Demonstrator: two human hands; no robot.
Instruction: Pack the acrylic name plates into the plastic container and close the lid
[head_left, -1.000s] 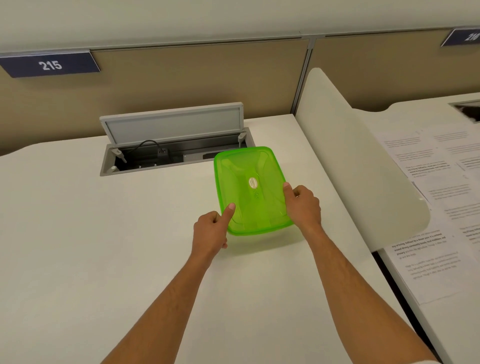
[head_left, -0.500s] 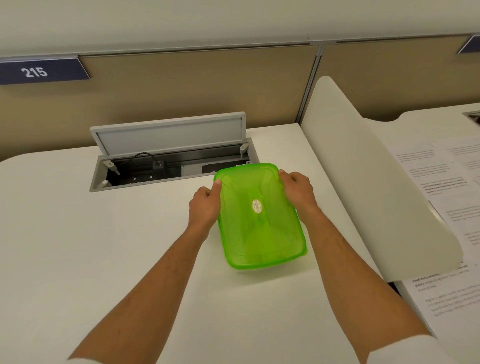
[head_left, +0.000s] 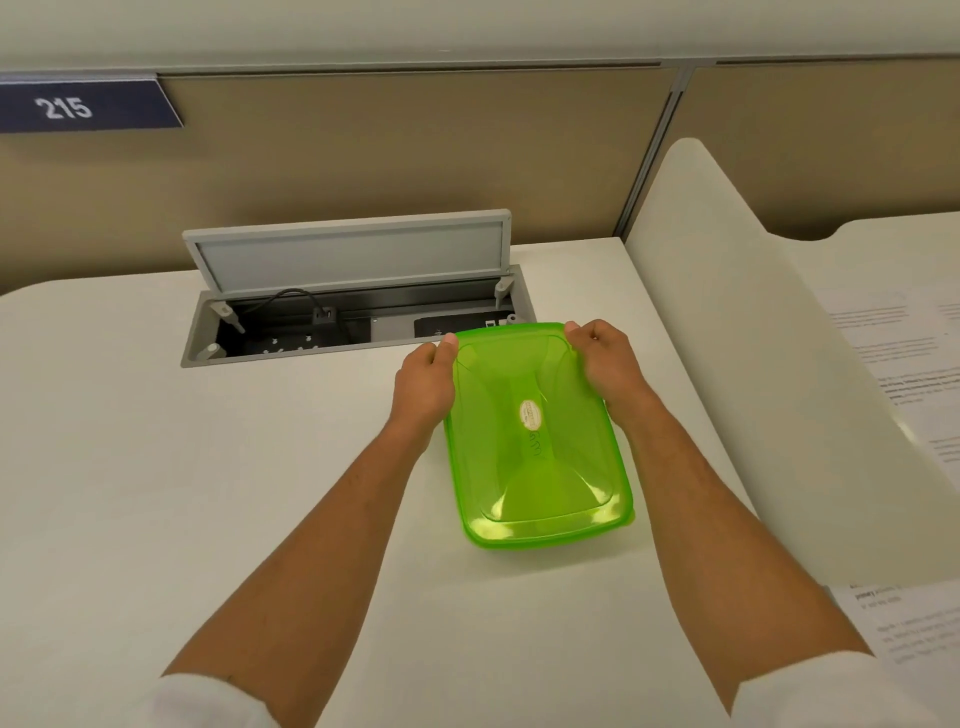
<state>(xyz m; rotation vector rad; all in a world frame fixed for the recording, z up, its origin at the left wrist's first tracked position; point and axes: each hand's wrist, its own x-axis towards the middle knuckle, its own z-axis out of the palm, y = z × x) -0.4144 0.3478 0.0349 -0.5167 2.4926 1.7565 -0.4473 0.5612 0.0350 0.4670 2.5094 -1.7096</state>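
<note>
Green translucent plastic container (head_left: 540, 467) sits on the white desk (head_left: 208, 493), green lid (head_left: 524, 395) on top, long axis running away from the person, far end just beside the open cable tray (head_left: 358, 322) recessed in the desk. Left hand (head_left: 423, 387) curled over the far-left corner of the lid, thumb on the rim; right hand (head_left: 605, 358) curled over the far-right corner, fingers closed on the edge; both gripping or pressing the lid, can't tell which. No acrylic name plates visible anywhere, neither on the desk nor clearly through the green plastic, so can't tell if any are inside. Near edge of the lid looks seated; far edge is hidden under the hands, so seal there unclear. Judgement: step in hand is working the lid at the far corners, either snapping it down or prying it off. Risks: uneven pressure at only the far corners could leave one corner popped, so the lid springs loose; a hard push forward could slide the container on the smooth desk toward the tray opening and tip its far end in; if the lid goes shut with nothing packed, the task is out of order. Grey tray flap (head_left: 348, 254) stands upright behind; white divider panel (head_left: 753, 364) to the right, printed papers (head_left: 893, 353) beyond it
</note>
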